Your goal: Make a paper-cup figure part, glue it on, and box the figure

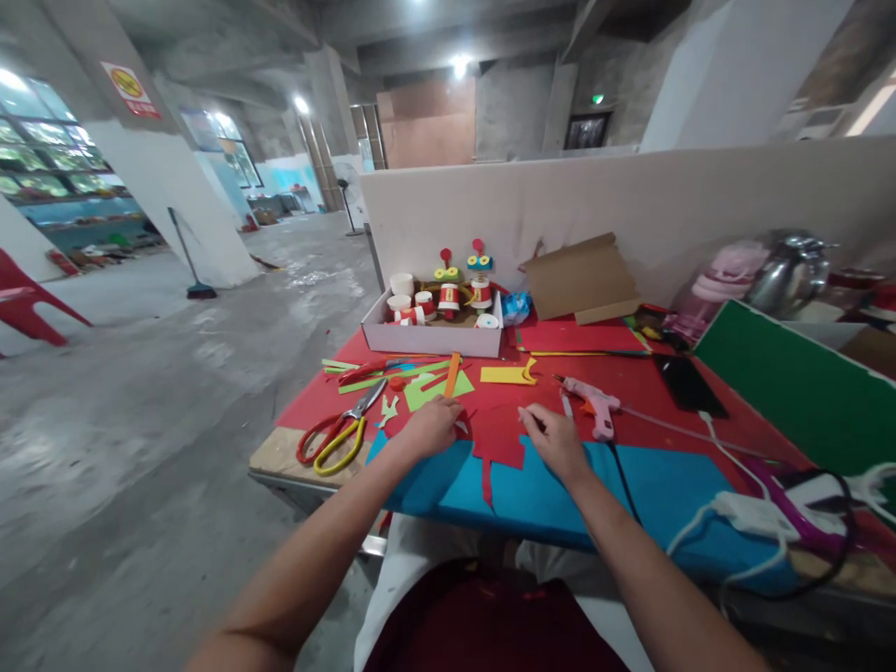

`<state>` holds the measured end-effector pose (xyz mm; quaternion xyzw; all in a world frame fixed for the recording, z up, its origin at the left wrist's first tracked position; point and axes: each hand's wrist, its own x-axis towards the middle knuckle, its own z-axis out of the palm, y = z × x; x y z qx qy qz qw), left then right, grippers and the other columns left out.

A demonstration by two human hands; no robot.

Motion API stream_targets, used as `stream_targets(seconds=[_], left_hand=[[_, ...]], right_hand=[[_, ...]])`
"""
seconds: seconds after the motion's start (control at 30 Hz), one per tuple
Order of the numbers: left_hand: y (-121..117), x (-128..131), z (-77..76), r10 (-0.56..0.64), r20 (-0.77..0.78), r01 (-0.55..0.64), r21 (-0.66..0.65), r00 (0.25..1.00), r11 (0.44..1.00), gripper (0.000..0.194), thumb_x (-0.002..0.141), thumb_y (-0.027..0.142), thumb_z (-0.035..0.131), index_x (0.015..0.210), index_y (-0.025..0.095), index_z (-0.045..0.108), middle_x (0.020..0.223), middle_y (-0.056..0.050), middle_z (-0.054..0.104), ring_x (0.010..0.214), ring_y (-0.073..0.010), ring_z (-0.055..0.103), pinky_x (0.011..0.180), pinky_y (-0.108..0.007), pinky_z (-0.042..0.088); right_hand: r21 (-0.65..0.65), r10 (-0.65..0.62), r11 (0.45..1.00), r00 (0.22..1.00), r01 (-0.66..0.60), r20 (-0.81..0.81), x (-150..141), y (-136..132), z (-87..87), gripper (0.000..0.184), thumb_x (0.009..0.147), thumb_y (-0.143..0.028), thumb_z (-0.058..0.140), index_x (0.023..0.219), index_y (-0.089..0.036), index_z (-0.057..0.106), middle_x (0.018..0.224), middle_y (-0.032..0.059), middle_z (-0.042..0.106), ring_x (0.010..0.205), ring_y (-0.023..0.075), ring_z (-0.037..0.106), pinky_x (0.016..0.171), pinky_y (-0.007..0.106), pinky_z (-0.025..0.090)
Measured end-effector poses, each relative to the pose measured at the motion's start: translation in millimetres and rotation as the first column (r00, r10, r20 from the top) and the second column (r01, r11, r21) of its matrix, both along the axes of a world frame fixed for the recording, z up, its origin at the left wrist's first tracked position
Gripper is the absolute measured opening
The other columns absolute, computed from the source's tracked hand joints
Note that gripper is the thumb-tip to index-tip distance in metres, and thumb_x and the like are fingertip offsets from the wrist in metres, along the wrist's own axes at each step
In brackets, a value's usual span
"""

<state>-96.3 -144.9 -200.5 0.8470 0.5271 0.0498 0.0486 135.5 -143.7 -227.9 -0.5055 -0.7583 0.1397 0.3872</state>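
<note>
My left hand (pixel 432 426) rests on the table with its fingers curled together; whatever is in them is hidden. Just beyond it lies an orange paper strip (pixel 453 375) across a green paper piece (pixel 427 390). My right hand (pixel 556 439) is closed in a pinch, and I cannot make out anything between its fingertips. Between the hands lies a cut red paper piece (pixel 500 448), its narrow tail over blue paper (pixel 441 481). Large scissors (pixel 340 434) with red and yellow handles sit left of my left hand. A pink glue gun (pixel 594 406) lies right of my right hand.
A white box (pixel 434 341) holds paper cups and two red cup figures. Yellow paper (pixel 504 374), a phone (pixel 690 385), cardboard (pixel 584 280) and a green board (pixel 805 383) lie around. Cables run to a power strip (pixel 791 513) on the right. A low partition (pixel 595 201) stands behind.
</note>
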Motion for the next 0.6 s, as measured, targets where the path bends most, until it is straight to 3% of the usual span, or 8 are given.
stream_targets(seconds=[0.23,0.37,0.6], left_hand=[[-0.9,5.5,1.3,-0.005,0.04,0.003,0.048,0.999,0.999,0.031,0.078,0.007,0.047,0.101,0.016,0.066,0.104,-0.011,0.066,0.103,-0.023,0.057,0.094,-0.034,0.045],[9.4,9.9,0.7,0.092,-0.023,-0.093,-0.016,0.995,0.996,0.028,0.077,0.007,0.048,0.097,0.013,0.067,0.095,-0.012,0.068,0.096,-0.0236,0.06,0.085,-0.032,0.047],[21.7,-7.8,8.1,0.151,0.042,-0.151,-0.018,0.988,0.988,0.026,0.084,0.015,0.045,0.083,0.015,0.071,0.089,-0.009,0.071,0.087,-0.0206,0.064,0.073,-0.025,0.046]], right_hand=[[-0.031,-0.051,0.998,0.996,0.049,-0.078,-0.8,-3.0,3.5,0.038,0.092,-0.045,0.038,0.071,-0.021,0.058,0.057,-0.0002,0.059,0.053,0.0143,0.054,0.054,0.024,0.035],[-0.063,-0.013,0.998,0.995,0.006,-0.102,-1.7,-5.7,6.0,0.041,0.093,-0.047,0.036,0.07,-0.021,0.058,0.053,-0.0011,0.055,0.049,0.0138,0.052,0.052,0.024,0.036],[-0.064,0.04,0.997,0.999,-0.042,-0.037,-3.2,-6.9,8.5,0.04,0.095,-0.043,0.034,0.074,-0.021,0.06,0.063,0.0008,0.061,0.06,0.0153,0.058,0.058,0.025,0.041]])
